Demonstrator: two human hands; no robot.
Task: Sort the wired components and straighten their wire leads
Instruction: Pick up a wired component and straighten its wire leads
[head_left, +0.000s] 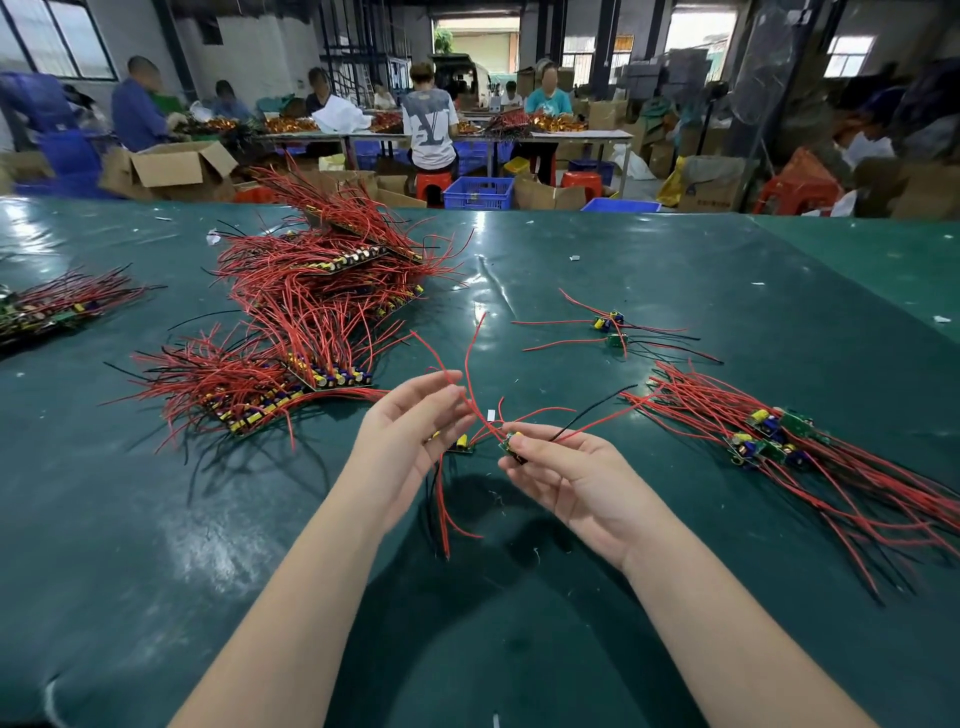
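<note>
Wired components lie in heaps on the green glossy bench (156, 519): a big tangled pile (311, 312) at upper left, a combed bundle (779, 441) at right. In the frame centre, the left hand (410, 436) pinches thin red leads (470, 358); the right hand (566, 473) grips a small green board (511, 444). It looks light and fragile; the wires seem soft, so better hold by the board edges.

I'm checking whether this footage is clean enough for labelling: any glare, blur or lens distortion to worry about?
Head view: overhead lights leave white glare streaks on the glossy green table cover; the far table edge bows, showing wide-angle distortion; background workers are soft; the left hand and right hand stay sharp, casting shadows below.
</note>
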